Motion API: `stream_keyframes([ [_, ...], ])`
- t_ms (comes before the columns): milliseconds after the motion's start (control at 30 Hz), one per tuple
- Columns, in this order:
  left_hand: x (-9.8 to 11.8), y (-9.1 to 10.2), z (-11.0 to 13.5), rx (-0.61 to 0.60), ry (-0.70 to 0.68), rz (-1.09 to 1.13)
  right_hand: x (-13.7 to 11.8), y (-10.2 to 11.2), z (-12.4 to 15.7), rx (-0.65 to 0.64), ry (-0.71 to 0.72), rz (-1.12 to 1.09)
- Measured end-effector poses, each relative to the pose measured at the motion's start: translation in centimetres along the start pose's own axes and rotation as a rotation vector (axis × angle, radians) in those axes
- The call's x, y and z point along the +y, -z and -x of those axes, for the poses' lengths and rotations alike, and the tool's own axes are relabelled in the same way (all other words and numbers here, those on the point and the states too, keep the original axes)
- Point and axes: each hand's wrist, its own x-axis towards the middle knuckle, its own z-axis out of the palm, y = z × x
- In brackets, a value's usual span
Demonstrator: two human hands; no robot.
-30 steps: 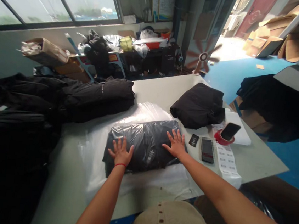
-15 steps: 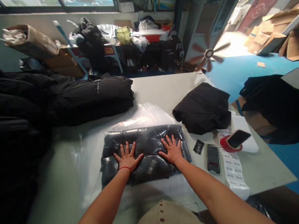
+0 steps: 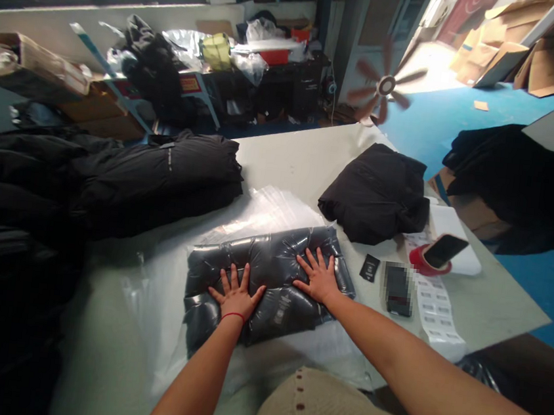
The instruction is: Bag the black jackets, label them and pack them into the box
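A folded black garment sealed in a clear plastic bag (image 3: 261,265) lies on the pale table (image 3: 306,164) in front of me, on a stack of empty clear bags (image 3: 267,206). My left hand (image 3: 237,290) lies flat on the bag's near middle, fingers spread, a red cord at the wrist. My right hand (image 3: 318,275) presses flat on the bag's right part, fingers spread too. Neither hand grips anything.
A folded black jacket (image 3: 376,193) sits at the right. A pile of black jackets (image 3: 112,177) fills the left. A black tag (image 3: 369,267), a phone (image 3: 397,289), a label strip (image 3: 432,306) and a red tape roll (image 3: 422,261) carrying another phone lie right of the bag. A fan (image 3: 385,85) spins beyond the table.
Both hands slid inward on the bag, from its outer ends toward the middle, and the bag looks flatter and tighter. The view tilted slightly down.
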Motion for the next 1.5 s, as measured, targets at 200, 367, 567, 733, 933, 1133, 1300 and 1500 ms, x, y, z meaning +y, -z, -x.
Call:
stream_keyframes([
  [200,0.0,-0.2,-0.1,0.007,-0.006,-0.001,0.1,-0.1,0.0,0.003,0.000,-0.036],
  [367,0.0,-0.5,-0.1,0.007,0.001,-0.001,0.1,-0.3,0.0,0.002,0.003,-0.009],
  [567,0.1,-0.7,-0.1,-0.004,0.002,0.000,0.3,-0.6,-0.1,0.011,0.014,0.003],
  [733,0.0,-0.8,-0.1,-0.001,0.006,0.000,0.3,-0.8,-0.1,0.002,0.008,0.029],
  [933,0.1,-1.0,-0.2,-0.010,0.004,0.009,0.3,-0.9,-0.2,-0.004,-0.003,0.045],
  [1133,0.2,-0.9,-0.2,-0.012,0.009,0.006,0.3,-1.0,-0.2,-0.008,0.000,0.029],
  [1300,0.2,-0.9,-0.2,-0.022,0.011,0.015,0.4,-1.1,-0.3,-0.004,0.005,0.002],
  [1500,0.3,-0.9,-0.2,-0.032,0.014,0.002,0.5,-1.5,-0.3,0.001,0.014,0.107],
])
